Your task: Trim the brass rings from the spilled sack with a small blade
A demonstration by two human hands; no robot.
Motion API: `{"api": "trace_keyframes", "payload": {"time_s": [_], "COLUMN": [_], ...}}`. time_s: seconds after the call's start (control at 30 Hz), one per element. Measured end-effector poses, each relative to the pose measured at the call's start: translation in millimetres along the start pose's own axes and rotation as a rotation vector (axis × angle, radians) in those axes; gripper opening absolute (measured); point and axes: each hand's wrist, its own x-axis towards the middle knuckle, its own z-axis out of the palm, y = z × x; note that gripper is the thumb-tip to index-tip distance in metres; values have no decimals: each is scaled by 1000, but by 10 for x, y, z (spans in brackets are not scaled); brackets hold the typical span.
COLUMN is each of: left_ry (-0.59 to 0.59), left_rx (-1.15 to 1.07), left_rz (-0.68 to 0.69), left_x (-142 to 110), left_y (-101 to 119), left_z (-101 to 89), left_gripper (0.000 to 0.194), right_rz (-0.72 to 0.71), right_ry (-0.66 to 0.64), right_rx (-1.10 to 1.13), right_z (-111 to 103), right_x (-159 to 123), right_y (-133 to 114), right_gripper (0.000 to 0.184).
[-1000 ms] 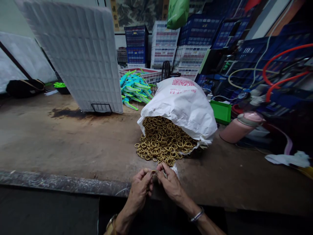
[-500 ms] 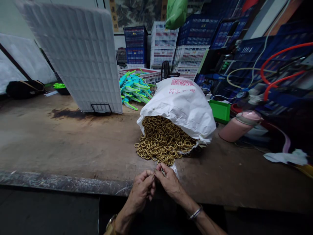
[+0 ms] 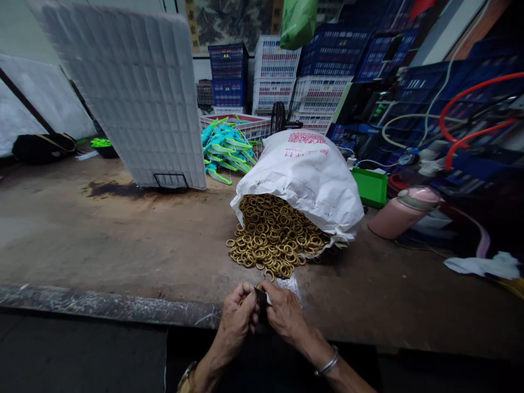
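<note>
Left hand (image 3: 237, 316) pinched shut, contents unclear; right hand (image 3: 287, 314) gripped dark piece (image 3: 261, 297). Rings (image 3: 266, 240) lay twelve o'clock. Fingerwork wanted steadiness.

Over on the counter (image 3: 123, 234), a pink bottle (image 3: 401, 214) leans at the right, near a green tray (image 3: 369, 187); further left, turquoise-and-lime plastic pieces (image 3: 227, 148) lie heaped beside the upright white padded panel (image 3: 139, 98), and stacked crates (image 3: 275, 71) stand behind.
</note>
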Motion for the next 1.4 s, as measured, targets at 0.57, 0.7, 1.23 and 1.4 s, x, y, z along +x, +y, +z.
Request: {"api": "trace_keyframes", "payload": {"time_s": [0.57,0.7,1.23,1.4], "left_ry": [-153,-147,-126,-57], "left_rx": [-254,-343,-519,-415], "left_rz": [-126,-166,-234,-196], "left_x": [-111,-68,18,128], "left_y": [90,41,54,68], "left_z": [-47,-53,-77,34], "left_gripper": [25,27,24,28], "right_rz": [271,255,171,119], "right_ry": [271,392,368,444], "right_rx": [-240,-232,-160,407], "right_z": [-353,-438,-424,-286], "right_x": [242,399,524,452], "right_y": [268,390,473,410], "right_gripper": [22,18,19,26]}}
